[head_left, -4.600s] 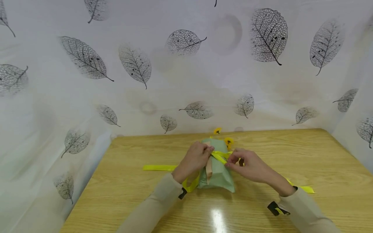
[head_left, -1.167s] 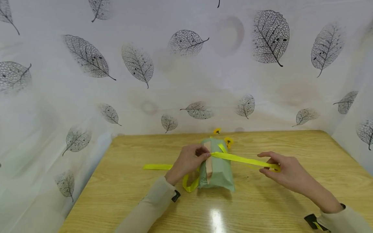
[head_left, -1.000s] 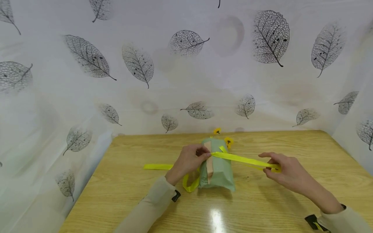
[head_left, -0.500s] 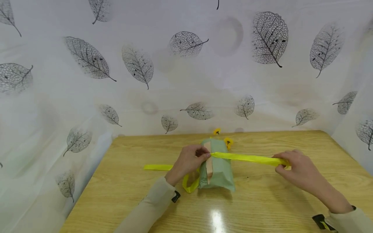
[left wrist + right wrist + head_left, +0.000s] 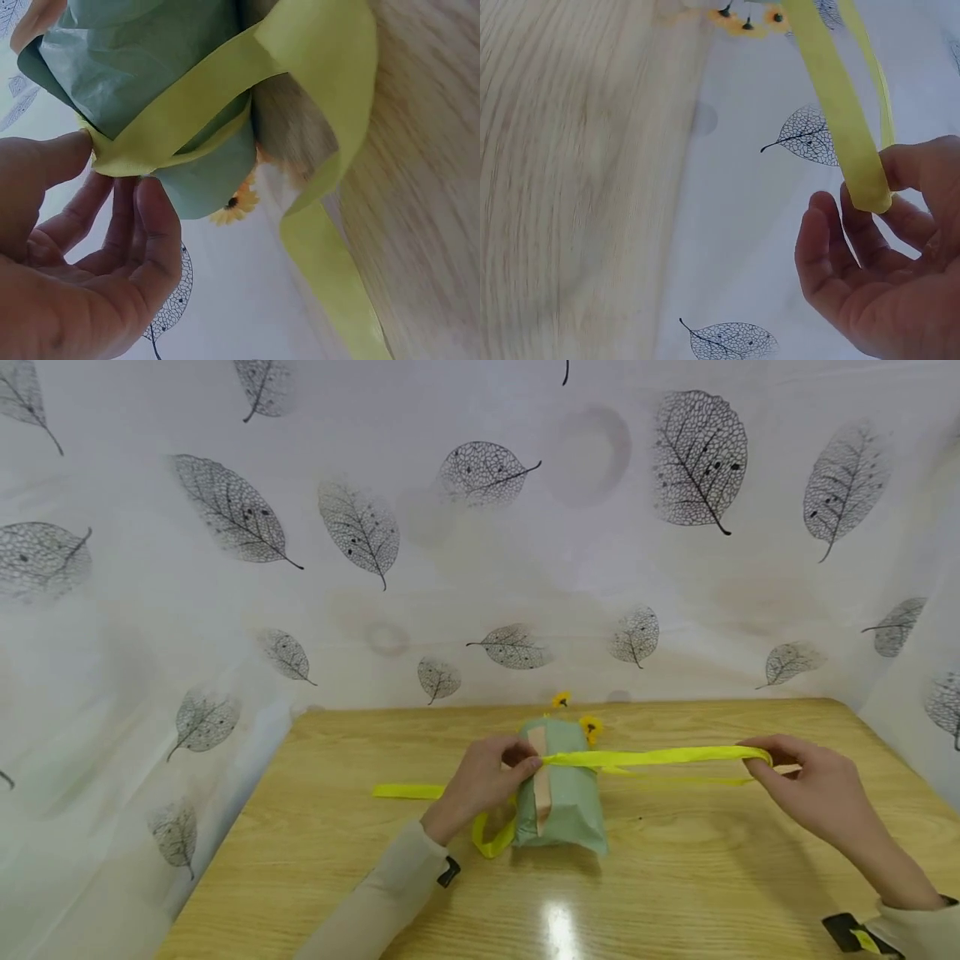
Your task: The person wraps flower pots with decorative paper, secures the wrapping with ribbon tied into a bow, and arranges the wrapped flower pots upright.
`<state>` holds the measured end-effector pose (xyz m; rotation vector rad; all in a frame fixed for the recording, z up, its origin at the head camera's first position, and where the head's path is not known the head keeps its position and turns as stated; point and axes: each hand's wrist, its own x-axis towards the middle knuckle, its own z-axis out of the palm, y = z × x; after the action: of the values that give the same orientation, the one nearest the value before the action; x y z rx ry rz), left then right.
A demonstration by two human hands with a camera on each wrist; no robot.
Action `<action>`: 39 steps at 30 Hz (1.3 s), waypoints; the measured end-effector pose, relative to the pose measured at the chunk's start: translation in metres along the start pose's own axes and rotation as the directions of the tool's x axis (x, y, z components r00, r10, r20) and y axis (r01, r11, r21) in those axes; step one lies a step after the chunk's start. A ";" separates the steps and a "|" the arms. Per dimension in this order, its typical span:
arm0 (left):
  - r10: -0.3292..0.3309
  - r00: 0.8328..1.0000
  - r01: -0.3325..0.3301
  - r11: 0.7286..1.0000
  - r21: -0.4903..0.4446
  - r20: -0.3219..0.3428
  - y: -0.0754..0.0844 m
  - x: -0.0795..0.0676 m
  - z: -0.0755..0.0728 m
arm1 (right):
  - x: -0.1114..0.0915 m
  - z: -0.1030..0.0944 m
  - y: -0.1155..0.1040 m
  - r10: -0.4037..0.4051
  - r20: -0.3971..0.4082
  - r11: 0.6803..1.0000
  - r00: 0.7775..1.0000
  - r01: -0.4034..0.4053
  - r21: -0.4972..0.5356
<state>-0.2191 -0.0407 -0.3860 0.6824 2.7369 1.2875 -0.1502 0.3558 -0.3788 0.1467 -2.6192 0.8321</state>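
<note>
A pale green wrapped package (image 5: 573, 814) with a tan strip (image 5: 542, 797) along its top lies on the table. My left hand (image 5: 480, 781) pinches a yellow ribbon (image 5: 645, 757) between thumb and fingers at the package's top. From there the ribbon runs taut to the right, above the wood. Its far end bends round in my right hand (image 5: 821, 793), thumb against fingers, and a second strand hangs lower beside it. In the left wrist view another length of ribbon (image 5: 330, 247) curls loosely past the package. The right wrist view shows the folded ribbon (image 5: 844, 112) at the fingertips.
Yellow sunflowers (image 5: 591, 727) stick out beyond the package's far end. One flat ribbon tail (image 5: 408, 791) lies left of the left hand, with a loop (image 5: 491, 842) beside the package. A leaf-patterned curtain (image 5: 420, 610) hangs behind the wooden table (image 5: 675, 877).
My right hand has gone from close beside the package to far right, drawing the ribbon out straight, and rises slightly at the end. My left hand stays at the package's top.
</note>
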 end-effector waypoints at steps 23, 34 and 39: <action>0.010 0.998 -0.012 1.000 0.026 0.064 -0.021 -0.014 -0.006 | 0.004 -0.013 0.013 0.059 -0.014 0.607 0.998 -0.025 0.794; 0.008 0.999 -0.012 0.997 0.076 0.052 -0.033 -0.023 -0.011 | 0.001 -0.006 0.017 -0.024 -0.009 0.992 1.000 0.025 0.122; 0.040 0.998 -0.045 0.991 0.129 0.041 -0.033 -0.028 -0.018 | 0.004 -0.005 0.022 0.023 0.043 0.994 0.999 -0.018 -0.107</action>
<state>-0.2105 -0.0838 -0.4027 0.7707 2.8091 1.0983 -0.1568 0.3765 -0.3855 0.1099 -2.7038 0.7008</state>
